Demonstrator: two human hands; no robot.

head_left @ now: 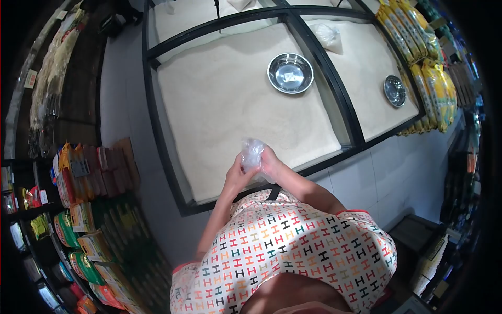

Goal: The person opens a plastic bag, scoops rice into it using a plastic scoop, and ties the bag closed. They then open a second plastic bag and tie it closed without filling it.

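A crumpled clear plastic bag (252,149) is between my two hands, over the near edge of a black-framed bin (183,205). My left hand (240,175) is closed on the bag's left side and lower part. On its other side, my right hand (269,163) grips the same bag, with part of its fingers hidden behind the plastic. Fine white grain (230,94), which looks like rice, fills the bin under them. A round steel bowl (291,73) lies on the grain, farther off to the right, apart from both hands.
In the right-hand bin are a smaller steel bowl (395,91) and a tied white bag (328,36). Yellow packed sacks (434,91) are stacked beyond it. Shelves of packaged goods (78,225) stand at the left. A dark box (415,233) is at lower right.
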